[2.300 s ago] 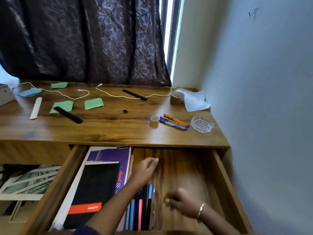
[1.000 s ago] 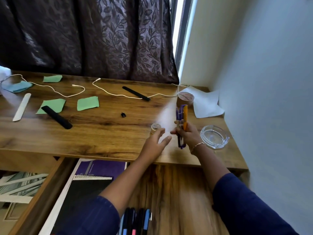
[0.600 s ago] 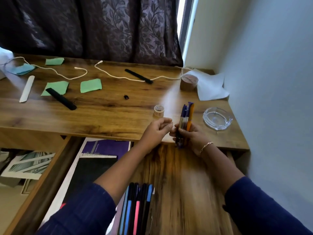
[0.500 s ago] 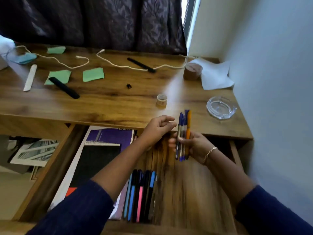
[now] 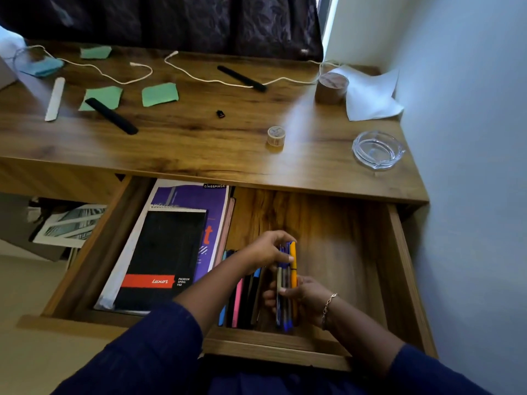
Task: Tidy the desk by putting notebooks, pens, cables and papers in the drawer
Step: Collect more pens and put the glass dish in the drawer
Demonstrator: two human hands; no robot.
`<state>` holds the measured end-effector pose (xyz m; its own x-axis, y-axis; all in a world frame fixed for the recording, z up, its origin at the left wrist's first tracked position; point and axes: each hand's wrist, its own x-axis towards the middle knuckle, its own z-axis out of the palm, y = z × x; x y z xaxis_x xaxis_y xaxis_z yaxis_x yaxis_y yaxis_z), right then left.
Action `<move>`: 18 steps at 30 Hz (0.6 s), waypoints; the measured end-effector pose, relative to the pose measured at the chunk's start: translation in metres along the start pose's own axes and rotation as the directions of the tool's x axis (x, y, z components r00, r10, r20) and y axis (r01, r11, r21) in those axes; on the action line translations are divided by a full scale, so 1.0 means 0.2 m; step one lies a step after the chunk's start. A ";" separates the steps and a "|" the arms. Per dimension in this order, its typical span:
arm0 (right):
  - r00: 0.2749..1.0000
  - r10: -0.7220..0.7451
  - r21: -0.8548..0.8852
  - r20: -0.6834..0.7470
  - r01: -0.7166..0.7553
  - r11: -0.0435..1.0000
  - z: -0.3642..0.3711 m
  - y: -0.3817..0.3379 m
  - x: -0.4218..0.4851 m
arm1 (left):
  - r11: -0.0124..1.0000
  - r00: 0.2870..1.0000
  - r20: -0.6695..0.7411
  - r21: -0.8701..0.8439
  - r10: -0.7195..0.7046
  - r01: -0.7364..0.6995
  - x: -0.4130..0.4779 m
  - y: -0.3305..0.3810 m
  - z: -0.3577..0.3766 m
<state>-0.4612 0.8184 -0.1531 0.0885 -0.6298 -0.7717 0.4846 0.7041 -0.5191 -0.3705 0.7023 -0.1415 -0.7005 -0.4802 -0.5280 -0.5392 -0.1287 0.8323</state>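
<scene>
A bundle of blue and orange pens [image 5: 287, 283] is low inside the open wooden drawer [image 5: 336, 246]. My right hand [image 5: 306, 299] grips the bundle's lower half. My left hand [image 5: 266, 250] pinches its top end. A row of pens [image 5: 242, 297] lies just left of the bundle on the drawer floor. Notebooks fill the drawer's left side: a black spiral pad [image 5: 162, 258] on top of a purple notebook [image 5: 194, 198]. On the desk top lie white cables [image 5: 199, 78], green papers [image 5: 159, 94], a white paper [image 5: 370, 92] and black pens [image 5: 111, 115].
A glass ashtray [image 5: 376, 149] sits at the desk's right edge near the wall. A small tape roll [image 5: 276, 135], a wooden cylinder [image 5: 331, 87] and a tiny black cap [image 5: 220, 113] stand on the desk. A white strip [image 5: 54, 98] lies at the left. Dark curtain behind.
My right hand lifted the pens off the desk and brought them down into the drawer. My left hand joined it at the top of the bundle. The view tilted downward.
</scene>
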 end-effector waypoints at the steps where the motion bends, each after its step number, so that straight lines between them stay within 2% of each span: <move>1: 1.000 0.013 -0.024 -0.018 -0.014 1.000 0.00 0.01 0.01 | 1.000 1.000 0.005 0.030 -0.003 0.003 0.00 -0.01 0.01; 3: 0.997 0.041 -0.122 -0.061 -0.049 0.991 0.00 0.02 0.02 | 0.995 1.000 0.016 0.098 -0.010 0.008 0.01 -0.02 0.02; 5: 0.992 0.032 -0.303 -0.119 -0.067 0.951 0.00 0.03 0.04 | 0.988 1.000 0.019 0.153 -0.017 0.014 0.01 -0.02 0.03; 10: 0.981 -0.065 -0.642 -0.183 -0.069 0.764 -0.01 0.04 0.07 | 0.967 1.000 -0.003 0.255 -0.025 0.025 0.02 -0.05 0.02; 14: 0.963 -0.110 -0.753 -0.245 -0.118 0.648 -0.02 0.04 0.07 | 0.921 0.998 -0.068 0.390 -0.002 0.028 0.03 -0.06 0.03; 18: 0.942 -0.177 -0.794 -0.287 -0.130 0.594 -0.03 0.03 0.06 | 0.764 0.989 -0.109 0.645 0.099 -0.005 0.04 -0.07 0.05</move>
<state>-0.4625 0.8177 -0.1675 -0.2518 -0.6236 -0.7401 -0.4149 0.7604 -0.4996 -0.3722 0.7090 -0.1592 -0.6952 -0.5821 -0.4217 -0.7099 0.4638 0.5301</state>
